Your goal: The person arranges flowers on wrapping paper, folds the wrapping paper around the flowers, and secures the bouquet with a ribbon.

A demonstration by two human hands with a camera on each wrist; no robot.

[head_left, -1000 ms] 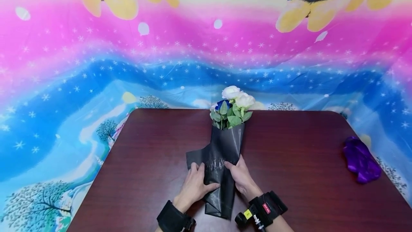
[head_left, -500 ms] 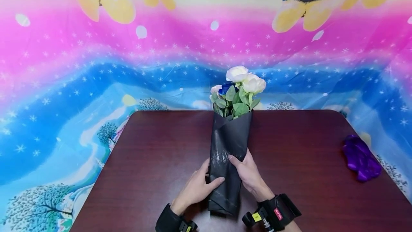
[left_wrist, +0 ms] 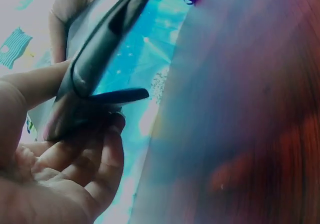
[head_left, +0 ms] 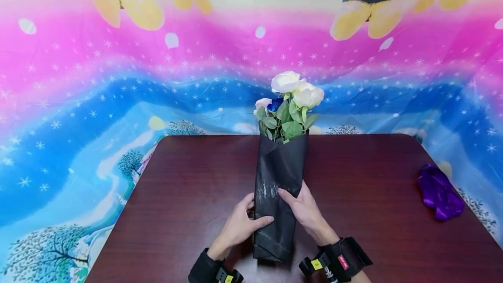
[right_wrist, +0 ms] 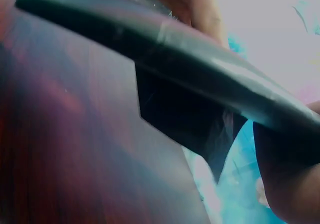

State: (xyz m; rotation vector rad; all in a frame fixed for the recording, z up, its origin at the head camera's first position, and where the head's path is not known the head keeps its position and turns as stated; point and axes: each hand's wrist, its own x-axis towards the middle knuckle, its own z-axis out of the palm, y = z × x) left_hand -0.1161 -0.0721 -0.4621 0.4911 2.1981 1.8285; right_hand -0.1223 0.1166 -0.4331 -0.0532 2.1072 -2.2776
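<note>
A bouquet of white, pale pink and blue roses (head_left: 308, 95) with green leaves rises from a black paper wrap (head_left: 275, 165), upright and tilted slightly right in the head view. My left hand (head_left: 239, 224) grips the wrap's lower left side, thumb across the front and fingers behind. On the right edge, a bit higher, my right hand (head_left: 308, 208) holds the wrap with its thumb in front; its other fingers are mostly hidden. Below the bundle hangs a loose flap of black paper (right_wrist: 180, 114) in the right wrist view. The left wrist view shows curled paper edges over the left fingers (left_wrist: 112, 149).
A bunched purple ribbon or cloth (head_left: 440, 193) lies at the right edge of the dark red-brown table (head_left: 188, 178). Behind the table hangs a colourful printed backdrop (head_left: 220, 51). Black camera straps (head_left: 347, 259) are on both wrists.
The bouquet has been lifted and stands higher in view. The paper flap that stuck out on the left is now out of sight behind it, and my left fingers have gone round that side.
</note>
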